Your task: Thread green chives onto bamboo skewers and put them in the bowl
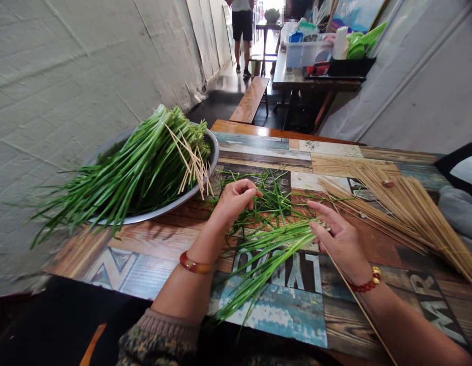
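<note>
My left hand [238,201] is closed, thumb against curled fingers, above loose green trimmings [272,201]. Anything inside that pinch is too small to make out. A bunch of long green chives [266,254] reaches from the near table edge to my right hand [340,236], its pale ends between thumb and fingers. A thin bamboo skewer [359,300] also runs from under this hand, along the forearm toward the bottom edge. Part of the grip is hidden. Right of it lies a fanned pile of bamboo skewers [414,208].
At left, a metal basin [215,152] holds a large heap of chives [144,162] with several short sticks [193,165] on top. Beyond the patterned table [258,145] are a bench [251,101], a table with a plastic bin [308,53], and a standing person [242,28].
</note>
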Demonstrator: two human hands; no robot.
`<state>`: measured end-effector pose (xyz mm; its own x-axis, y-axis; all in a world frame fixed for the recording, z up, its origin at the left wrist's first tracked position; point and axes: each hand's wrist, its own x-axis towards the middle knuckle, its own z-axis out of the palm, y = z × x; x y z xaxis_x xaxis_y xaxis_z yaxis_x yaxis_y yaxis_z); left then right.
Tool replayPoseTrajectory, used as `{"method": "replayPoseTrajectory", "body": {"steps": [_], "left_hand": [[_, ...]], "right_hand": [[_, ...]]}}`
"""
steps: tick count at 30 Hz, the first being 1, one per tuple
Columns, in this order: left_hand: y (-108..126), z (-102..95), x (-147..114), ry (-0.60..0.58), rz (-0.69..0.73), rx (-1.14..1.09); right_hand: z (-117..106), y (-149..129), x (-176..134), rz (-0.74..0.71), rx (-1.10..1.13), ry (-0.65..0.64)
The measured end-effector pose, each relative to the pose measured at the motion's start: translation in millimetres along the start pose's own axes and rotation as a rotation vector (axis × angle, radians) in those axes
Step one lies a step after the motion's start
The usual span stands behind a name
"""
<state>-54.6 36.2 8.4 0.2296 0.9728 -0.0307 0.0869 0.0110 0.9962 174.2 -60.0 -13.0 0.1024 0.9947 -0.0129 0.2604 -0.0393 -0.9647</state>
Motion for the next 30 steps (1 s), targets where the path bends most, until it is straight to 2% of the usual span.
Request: {"method": "replayPoseTrajectory", "body": {"steps": [3, 7, 11, 13, 16, 18, 19, 22, 25, 28, 30], "left_hand": [[4, 0.0, -3, -0.073, -0.047, -0.29], [4, -4.3, -3, -0.12, -0.034, -0.597], [2, -7.1, 0, -0.006, -0.004, -0.695], [1, -6.9, 2, 0.071, 0.045, -0.72], [-1, -6.8, 5, 0.108, 0.15, -0.679], [-5, -7.6, 8, 0.135, 0.185, -0.503], [-8, -8.2, 10, 0.173, 0.184, -0.344], [-16, -9.4, 12, 0.335, 0.181, 0.313], [-17, -7.3, 7, 0.381, 0.253, 0.82], [-11, -0.7, 0, 0.374, 0.328, 1.062], [-9, 5.3, -4, 0.309, 0.401, 1.119]], "right_hand": [[-2, 6, 3, -0.005, -0.038, -0.076], [-3, 16, 7, -0.064, -0.124, -0.141], [-3, 18, 9, -0.129, -0.179, -0.121], [-3, 17, 10, -0.123, -0.212, -0.123], [-4, 17, 10, -0.082, -0.268, -0.142], [-4, 17, 10, -0.068, -0.273, -0.149], [-4, 18, 10, -0.06, -0.263, -0.15], [-3, 18, 9, -0.034, -0.214, -0.151], [-3, 19, 8, -0.033, -0.204, -0.139], [-1, 20, 7, -0.045, -0.217, -0.115], [0, 20, 7, -0.049, -0.223, -0.098]]}}
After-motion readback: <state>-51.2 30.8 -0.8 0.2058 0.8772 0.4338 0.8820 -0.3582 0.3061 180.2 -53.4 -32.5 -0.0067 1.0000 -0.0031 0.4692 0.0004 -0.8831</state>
